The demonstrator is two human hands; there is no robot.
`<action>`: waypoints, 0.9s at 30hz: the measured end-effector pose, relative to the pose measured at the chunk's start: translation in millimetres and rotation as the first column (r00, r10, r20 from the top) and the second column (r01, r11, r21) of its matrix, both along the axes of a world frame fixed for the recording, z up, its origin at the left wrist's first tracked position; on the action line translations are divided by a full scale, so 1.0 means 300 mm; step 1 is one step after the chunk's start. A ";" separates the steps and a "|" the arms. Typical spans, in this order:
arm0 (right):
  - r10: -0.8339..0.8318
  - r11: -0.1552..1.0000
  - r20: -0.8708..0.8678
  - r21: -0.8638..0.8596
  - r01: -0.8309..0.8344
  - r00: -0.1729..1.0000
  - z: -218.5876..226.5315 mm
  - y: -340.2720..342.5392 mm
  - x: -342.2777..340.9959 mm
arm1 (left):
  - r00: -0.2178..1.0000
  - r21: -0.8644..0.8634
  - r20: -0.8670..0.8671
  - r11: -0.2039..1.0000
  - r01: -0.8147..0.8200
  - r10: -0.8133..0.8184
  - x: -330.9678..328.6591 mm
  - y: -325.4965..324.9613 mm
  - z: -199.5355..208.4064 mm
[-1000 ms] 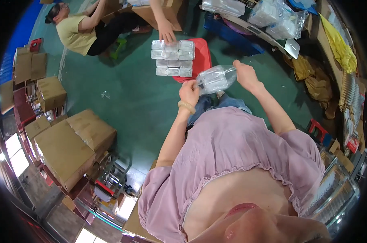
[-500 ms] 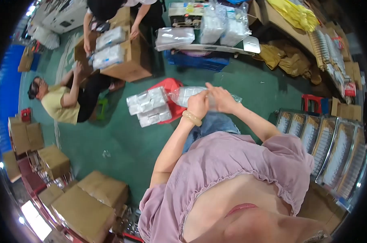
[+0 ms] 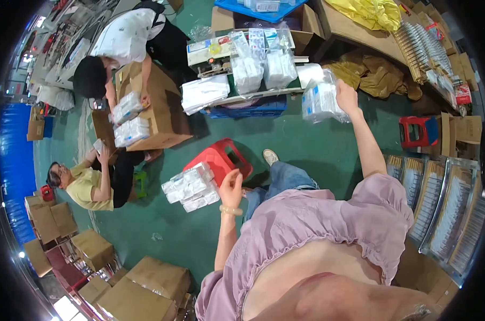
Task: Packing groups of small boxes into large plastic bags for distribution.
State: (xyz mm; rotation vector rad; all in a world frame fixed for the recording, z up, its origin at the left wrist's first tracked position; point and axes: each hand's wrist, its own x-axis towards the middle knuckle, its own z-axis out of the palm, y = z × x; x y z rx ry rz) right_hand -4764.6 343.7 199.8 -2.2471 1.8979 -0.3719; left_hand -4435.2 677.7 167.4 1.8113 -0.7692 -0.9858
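Observation:
My right hand [image 3: 347,97] is stretched out to the far right, closed on the top of a clear plastic bag [image 3: 321,101] with white packs inside. The bag hangs beside the right end of the low bench. My left hand [image 3: 231,188] is in front of me with its fingers loosely bent and apart, nothing visible in it. It is close to the red plastic stool [image 3: 209,156], where a stack of white wrapped packs [image 3: 191,186] lies on the near left part.
Bagged packs [image 3: 280,69] stand on the low bench [image 3: 253,96]. Two co-workers are at the left by an open carton [image 3: 165,107] with white packs on it. Racks of small parts [image 3: 448,208] are at my right. Brown cartons [image 3: 138,291] fill the lower left.
My right hand has carried the bag from in front of me out to the far right. My left hand has let go of it and come back near the stool. The view has shifted.

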 end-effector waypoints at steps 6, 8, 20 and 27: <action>-0.019 0.998 -0.075 -0.057 0.015 0.997 -0.189 -0.377 0.074 | 0.994 0.099 0.013 0.989 -0.111 0.110 -0.035 -0.033 0.012; -0.055 0.997 -0.031 0.056 0.056 0.998 -0.232 -0.457 0.125 | 0.990 0.093 0.048 0.986 -0.136 0.132 -0.042 -0.050 0.013; 0.008 0.998 -0.006 -0.064 -0.009 1.000 -0.171 -0.551 0.248 | 0.955 0.174 0.088 0.940 -0.293 0.282 -0.059 -0.010 -0.021; 0.686 0.700 0.346 -0.555 -0.450 0.640 -0.084 0.065 0.567 | 0.863 0.303 0.256 0.812 -0.499 0.435 0.047 0.174 -0.124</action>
